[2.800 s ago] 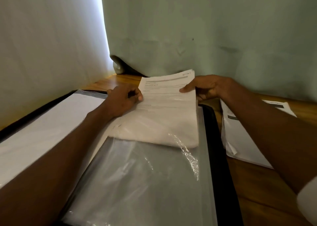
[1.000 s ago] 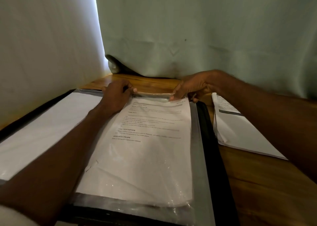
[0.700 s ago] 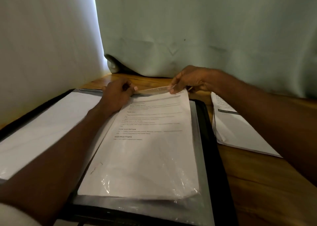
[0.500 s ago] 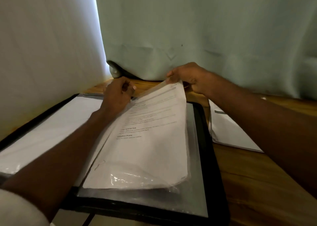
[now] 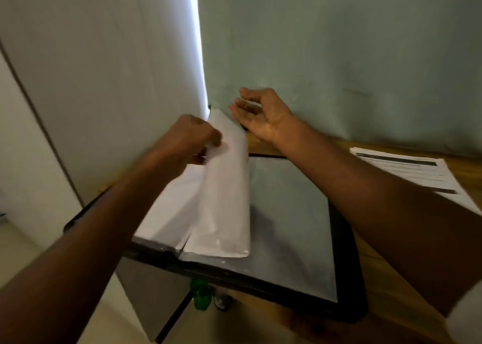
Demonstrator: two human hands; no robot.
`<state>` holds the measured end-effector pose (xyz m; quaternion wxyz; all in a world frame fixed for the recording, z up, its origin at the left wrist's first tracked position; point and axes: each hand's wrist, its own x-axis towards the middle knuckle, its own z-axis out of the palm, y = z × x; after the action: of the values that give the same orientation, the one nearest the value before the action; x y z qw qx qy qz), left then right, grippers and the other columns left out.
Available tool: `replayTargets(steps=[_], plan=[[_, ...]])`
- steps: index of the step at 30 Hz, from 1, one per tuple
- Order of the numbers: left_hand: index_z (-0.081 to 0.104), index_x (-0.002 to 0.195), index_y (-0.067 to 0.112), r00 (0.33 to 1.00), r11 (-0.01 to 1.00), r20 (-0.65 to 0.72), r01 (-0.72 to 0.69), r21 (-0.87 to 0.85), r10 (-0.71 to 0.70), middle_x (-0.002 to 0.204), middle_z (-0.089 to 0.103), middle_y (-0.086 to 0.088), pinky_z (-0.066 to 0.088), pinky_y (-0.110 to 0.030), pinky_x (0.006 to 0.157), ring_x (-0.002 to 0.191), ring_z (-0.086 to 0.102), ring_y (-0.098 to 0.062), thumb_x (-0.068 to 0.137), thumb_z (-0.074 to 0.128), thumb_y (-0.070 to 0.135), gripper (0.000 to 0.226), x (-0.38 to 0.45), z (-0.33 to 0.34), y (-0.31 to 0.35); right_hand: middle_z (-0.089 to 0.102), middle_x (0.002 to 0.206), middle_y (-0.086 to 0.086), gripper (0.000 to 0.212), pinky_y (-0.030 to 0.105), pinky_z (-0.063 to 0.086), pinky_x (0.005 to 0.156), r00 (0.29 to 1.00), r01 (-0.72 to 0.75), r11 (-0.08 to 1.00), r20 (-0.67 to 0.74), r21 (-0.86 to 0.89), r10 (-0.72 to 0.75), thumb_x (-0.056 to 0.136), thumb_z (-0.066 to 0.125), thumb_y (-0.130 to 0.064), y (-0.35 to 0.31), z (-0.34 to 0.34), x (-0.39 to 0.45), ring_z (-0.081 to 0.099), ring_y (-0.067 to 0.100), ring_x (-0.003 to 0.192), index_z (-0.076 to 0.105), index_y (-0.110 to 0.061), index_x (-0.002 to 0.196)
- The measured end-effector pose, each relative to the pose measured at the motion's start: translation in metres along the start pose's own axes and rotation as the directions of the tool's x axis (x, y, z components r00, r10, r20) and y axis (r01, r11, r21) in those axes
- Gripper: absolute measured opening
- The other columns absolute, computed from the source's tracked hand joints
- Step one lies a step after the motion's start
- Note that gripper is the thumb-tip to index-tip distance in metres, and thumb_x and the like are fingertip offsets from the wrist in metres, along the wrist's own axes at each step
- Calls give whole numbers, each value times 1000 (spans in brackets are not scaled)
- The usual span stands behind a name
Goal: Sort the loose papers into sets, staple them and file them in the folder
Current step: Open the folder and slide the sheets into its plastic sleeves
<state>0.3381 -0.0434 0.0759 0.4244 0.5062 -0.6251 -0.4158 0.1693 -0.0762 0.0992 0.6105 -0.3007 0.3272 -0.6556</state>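
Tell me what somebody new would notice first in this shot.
First, the filled plastic sleeve standing on edge mid-turn at the centre of the open black folder, with the left hand pinching its top edge. Next, the right hand open just behind it, holding nothing. Then the loose printed papers lying on the wooden table at far right.

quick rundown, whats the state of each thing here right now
folder: open on the table
filled sleeve: lifted upright, mid-turn
next sleeve: flat, looks empty
left hand: pinches the filled sleeve's top edge
right hand: open, holds nothing
loose papers: flat beside the folder, unfiled
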Motion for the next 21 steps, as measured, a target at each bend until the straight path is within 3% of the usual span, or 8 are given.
replayTargets(steps=[3, 6, 9, 12, 16, 18, 20, 21], plan=[[67, 102, -2, 985, 973, -37, 163, -161, -171, 92, 66, -19, 57, -31, 58, 68, 67, -27, 87, 66, -1, 16, 10, -64, -19, 61, 86, 11, 11, 29, 49, 66, 996, 94, 874, 40, -478, -85, 95, 59, -2, 28, -1, -16, 55, 20, 76, 67, -7, 100], [69, 103, -1, 943, 937, 43, 332, -112, -329, 83, 74, -13, 56, -27, 49, 57, 70, -23, 95, 65, 18, 20, 15, -117, -46, 69, 106, 5, 25, 20, 51, 70, 975, 204, 536, 217, -819, -39, 95, 65, -6, 69, -13, -35, 62, 14, 91, 71, -11, 118], [73, 104, 8, 960, 949, -14, 277, 149, -279, 108, 74, -11, 59, -34, 75, 84, 72, -25, 96, 69, 26, 21, 23, -152, -75, 63, 133, 1, 37, 18, 47, 96, 927, 362, 368, 373, -856, -44, 94, 67, -4, 105, -14, -42, 58, 11, 120, 67, -15, 129], [74, 110, 16, 972, 892, 12, 211, 400, -235, 116, 73, -7, 56, -38, 86, 106, 68, -27, 96, 71, 29, 19, 26, -164, -91, 58, 137, -7, 40, 10, 42, 95, 925, 365, 378, 379, -851, -38, 95, 70, -13, 131, -12, -40, 51, 6, 122, 63, -20, 133], [69, 126, 18, 988, 798, 113, 12, 603, -100, 133, 65, -5, 49, -37, 98, 121, 61, -26, 99, 68, 36, 33, 21, -137, -93, 59, 136, -1, 29, 27, 41, 111, 928, 364, 203, 372, -909, 1, 93, 74, -23, 154, -15, -32, 55, 14, 127, 70, -18, 122], [65, 133, 15, 995, 677, 99, -93, 730, 29, 142, 59, -9, 43, -41, 108, 128, 55, -28, 98, 67, 39, 42, 17, -110, -97, 64, 131, -2, 26, 27, 46, 108, 930, 356, 277, 367, -893, -10, 92, 75, -18, 152, -16, -30, 59, 13, 121, 73, -17, 117], [62, 134, 13, 983, 587, 99, -174, 790, 158, 143, 58, -10, 42, -38, 109, 129, 54, -29, 99, 66, 41, 45, 14, -81, -97, 70, 123, 1, 26, 28, 53, 101, 949, 302, 488, 308, -819, -71, 93, 72, -11, 141, -20, -31, 66, 15, 114, 74, -16, 118], [63, 134, 13, 972, 597, 101, -210, 774, 212, 142, 59, -10, 42, -37, 107, 129, 55, -28, 99, 66, 40, 44, 12, -67, -95, 72, 120, 2, 26, 28, 54, 99, 960, 276, 575, 255, -770, -120, 94, 71, -7, 133, -24, -32, 67, 16, 111, 74, -14, 118]])
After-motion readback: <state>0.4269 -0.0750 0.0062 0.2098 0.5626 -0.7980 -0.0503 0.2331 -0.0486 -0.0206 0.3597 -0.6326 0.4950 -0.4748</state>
